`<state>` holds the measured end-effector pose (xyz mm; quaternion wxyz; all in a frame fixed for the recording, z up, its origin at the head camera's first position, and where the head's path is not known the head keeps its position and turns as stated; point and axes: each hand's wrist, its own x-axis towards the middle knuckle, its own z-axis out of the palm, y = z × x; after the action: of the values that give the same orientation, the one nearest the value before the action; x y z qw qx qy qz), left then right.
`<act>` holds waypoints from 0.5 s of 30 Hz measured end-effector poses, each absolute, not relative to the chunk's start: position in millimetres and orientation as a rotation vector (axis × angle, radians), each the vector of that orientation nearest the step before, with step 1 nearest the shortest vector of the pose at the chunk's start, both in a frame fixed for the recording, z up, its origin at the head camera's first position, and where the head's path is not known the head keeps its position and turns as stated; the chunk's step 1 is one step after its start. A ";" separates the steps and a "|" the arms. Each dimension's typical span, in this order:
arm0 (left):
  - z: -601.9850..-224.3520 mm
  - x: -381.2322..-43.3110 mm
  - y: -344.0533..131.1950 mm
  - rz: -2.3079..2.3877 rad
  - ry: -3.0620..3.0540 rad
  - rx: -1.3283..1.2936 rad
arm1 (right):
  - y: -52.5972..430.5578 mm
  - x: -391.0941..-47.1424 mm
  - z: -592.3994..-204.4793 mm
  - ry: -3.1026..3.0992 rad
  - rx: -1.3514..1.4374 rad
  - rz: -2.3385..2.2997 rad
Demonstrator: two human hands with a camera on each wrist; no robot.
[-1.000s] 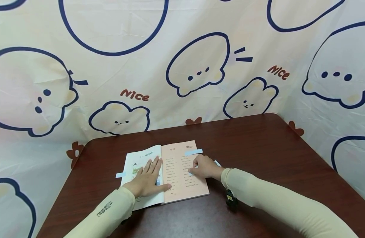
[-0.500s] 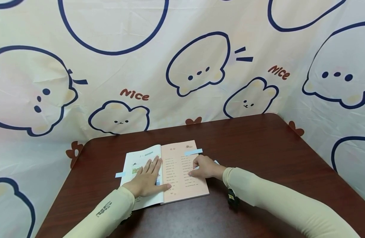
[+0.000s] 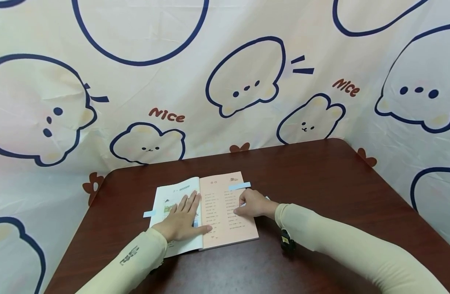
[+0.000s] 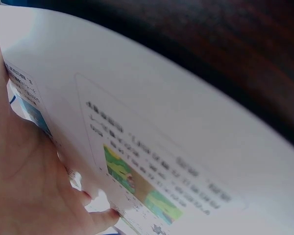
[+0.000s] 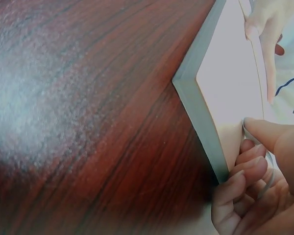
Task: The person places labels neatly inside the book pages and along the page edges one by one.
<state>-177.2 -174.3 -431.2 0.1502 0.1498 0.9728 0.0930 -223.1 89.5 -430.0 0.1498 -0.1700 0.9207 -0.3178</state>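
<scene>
An open book lies on the table, with a white left page and a pink right page printed with columns of text. My left hand rests flat on the left page, fingers spread and thumb reaching across the fold. At the right page's outer edge, my right hand pinches a thin pale strip between thumb and curled fingers; its far end pokes out behind the hand. One light-blue strip juts from the right page above that hand. Another blue strip sticks out at the left edge.
The dark reddish-brown wooden table extends around the book. A pale cloth with cartoon drawings hangs behind it and along the sides. A dark wrist device sits below my right sleeve.
Under my right thumb the strip showed as a wider blue patch a second ago; only a narrow sliver shows now. My left hand stays on the page. The head view has tilted slightly.
</scene>
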 end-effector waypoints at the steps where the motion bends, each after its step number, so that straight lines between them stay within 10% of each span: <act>1: -431.1 -177.3 -174.1 0.266 2.794 0.431 | 89.1 -223.4 -430.6 2.650 -0.477 -0.914; 15: -430.7 -177.6 -173.9 0.266 2.795 0.437 | 83.2 -221.3 -429.3 2.697 -0.398 -0.882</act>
<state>-177.6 -173.9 -430.7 0.1496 0.1522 0.9726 0.0925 -221.3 83.2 -429.3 0.1377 -0.1375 0.9323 -0.3048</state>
